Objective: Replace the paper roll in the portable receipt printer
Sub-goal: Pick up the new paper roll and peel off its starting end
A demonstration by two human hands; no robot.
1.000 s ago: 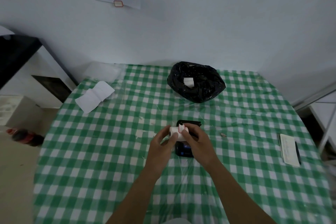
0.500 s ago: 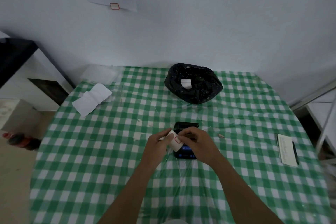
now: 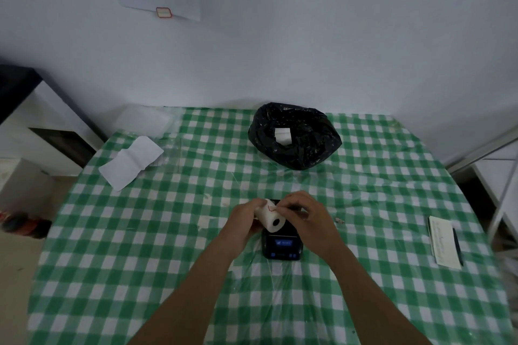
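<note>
A white paper roll [image 3: 269, 217] with a dark core hole facing me is held just above the black receipt printer [image 3: 282, 246], which lies on the green checked tablecloth with its blue-lit screen towards me. My left hand [image 3: 244, 220] grips the roll from the left side. My right hand [image 3: 307, 217] pinches the top of the roll at a small red mark with thumb and forefinger. Both hands hide the printer's far half and its paper bay.
A black bin bag [image 3: 294, 136] holding a white piece of paper stands behind the printer. A strip of white paper [image 3: 130, 161] lies at the far left. A notepad with a pen [image 3: 444, 242] lies at the right. Shelving stands past both table sides.
The roll has turned from lying crosswise to pointing its core hole at me. Both hands have sunk a little closer to the printer, and my right fingertips stay at the red mark.
</note>
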